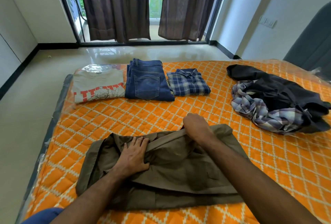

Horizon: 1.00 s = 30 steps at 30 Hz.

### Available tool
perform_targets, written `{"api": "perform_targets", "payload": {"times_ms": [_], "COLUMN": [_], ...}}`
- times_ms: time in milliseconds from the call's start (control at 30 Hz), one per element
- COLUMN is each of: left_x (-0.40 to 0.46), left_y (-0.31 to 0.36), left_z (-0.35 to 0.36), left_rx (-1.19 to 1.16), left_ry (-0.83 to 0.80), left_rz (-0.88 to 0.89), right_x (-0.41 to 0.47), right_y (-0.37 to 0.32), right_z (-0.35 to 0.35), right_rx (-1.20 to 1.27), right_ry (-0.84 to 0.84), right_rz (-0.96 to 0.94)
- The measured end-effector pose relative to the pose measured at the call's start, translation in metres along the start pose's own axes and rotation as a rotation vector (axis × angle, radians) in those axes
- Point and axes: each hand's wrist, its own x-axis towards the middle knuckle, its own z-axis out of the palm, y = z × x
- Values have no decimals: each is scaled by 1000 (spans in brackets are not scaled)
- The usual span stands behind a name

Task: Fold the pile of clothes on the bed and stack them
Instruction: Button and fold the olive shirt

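Observation:
Olive-brown trousers (179, 166) lie partly folded on the orange quilted bed (143, 116), right in front of me. My left hand (133, 154) lies on the cloth with its thumb tucked under a fold. My right hand (196, 125) grips the waistband edge and lifts it slightly. Along the bed's far edge lie three folded garments side by side: a grey printed T-shirt (98, 84), blue jeans (147, 80) and a blue plaid shirt (188, 82). An unfolded pile at the right holds a black garment (268, 84) and a pale plaid shirt (259, 111).
The bed's left edge drops to a glossy tiled floor (44, 89). Dark curtains (116, 5) hang over a glass door at the back. A grey headboard (311, 44) stands at the far right. Open bedspread lies between the trousers and the folded row.

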Motion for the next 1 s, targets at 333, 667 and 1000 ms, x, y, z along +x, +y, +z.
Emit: {"api": "perform_targets", "payload": {"times_ms": [333,667,1000], "left_x": [0,18,83], "left_y": [0,-38,-75], "left_z": [-6,-64,-130], "left_rx": [22,-297,-560], "left_ry": [27,49,364], "left_rz": [29,222,39], "right_x": [-42,-5,148], "right_y": [13,4,-26], "right_z": [26,24,-103], "right_rx": [334,991,896], "right_ry": [553,421,416], "right_rz": [331,304,-62]}}
